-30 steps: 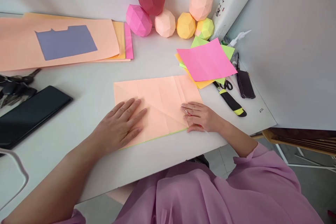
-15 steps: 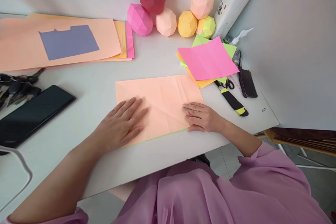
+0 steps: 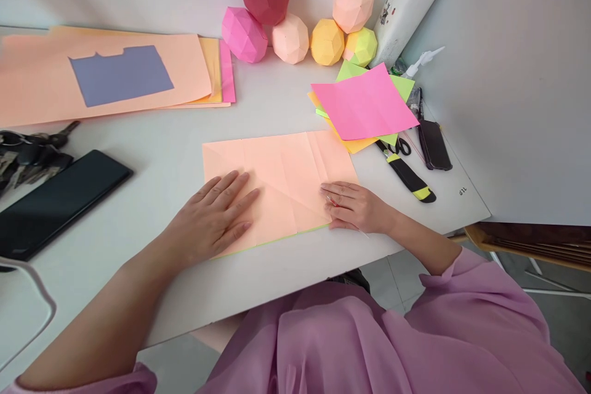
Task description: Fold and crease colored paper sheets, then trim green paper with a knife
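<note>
Fingers (image 3: 242, 202) spread, my left hand (image 3: 210, 215) rests on creased peach paper (image 3: 277, 178); my right hand (image 3: 353, 206), loosely curled, holds a thin red-marked stick (image 3: 332, 201); even pressure should prevent shifting.

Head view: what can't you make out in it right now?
All in the head view:
Thin stick: mostly hidden by the right hand.
Green layer: all but an edge covered by the peach sheet.
Scissors: blades out of sight, apparently under the paper stack.
Keys: cut off by the left edge.
Corner writing: too small to read.
</note>
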The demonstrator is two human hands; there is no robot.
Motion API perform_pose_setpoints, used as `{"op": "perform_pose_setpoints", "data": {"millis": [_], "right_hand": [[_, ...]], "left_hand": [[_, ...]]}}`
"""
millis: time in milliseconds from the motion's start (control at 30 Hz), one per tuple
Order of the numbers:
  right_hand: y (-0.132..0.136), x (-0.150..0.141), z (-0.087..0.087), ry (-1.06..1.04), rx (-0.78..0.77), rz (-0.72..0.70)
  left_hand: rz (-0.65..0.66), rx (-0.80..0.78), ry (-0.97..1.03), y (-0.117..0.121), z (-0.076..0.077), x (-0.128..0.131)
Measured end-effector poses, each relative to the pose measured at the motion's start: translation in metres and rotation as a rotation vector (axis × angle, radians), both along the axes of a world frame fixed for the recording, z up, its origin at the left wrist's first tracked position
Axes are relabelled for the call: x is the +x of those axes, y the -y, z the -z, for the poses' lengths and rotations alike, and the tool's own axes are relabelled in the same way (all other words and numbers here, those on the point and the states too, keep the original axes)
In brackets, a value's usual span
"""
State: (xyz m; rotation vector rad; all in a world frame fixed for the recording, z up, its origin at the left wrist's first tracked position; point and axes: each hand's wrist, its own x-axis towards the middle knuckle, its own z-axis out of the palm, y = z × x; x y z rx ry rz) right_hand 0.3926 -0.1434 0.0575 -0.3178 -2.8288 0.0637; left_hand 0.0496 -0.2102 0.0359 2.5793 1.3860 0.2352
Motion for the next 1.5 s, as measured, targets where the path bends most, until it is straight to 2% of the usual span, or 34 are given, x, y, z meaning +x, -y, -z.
{"op": "perform_pose_setpoints", "data": {"millis": [400,733,1233,1500], "right_hand": [[0.008,-0.001,0.002,0.010,0.129,0.012],[0.013,0.008,-0.023,0.133,0.050,0.060],[0.024,0.004,-0.024,0.132,0.188,0.093],[0.025,0.003,-0.022,0.113,0.212,0.096]], "left_hand": [[0.009,0.033,-0.012,0.000,0.002,-0.001],[0.000,0.012,-0.019,0.000,-0.001,0.000],[0.010,0.020,-0.009,-0.001,-0.001,0.000],[0.011,0.028,-0.011,-0.001,0.000,-0.001]]}}
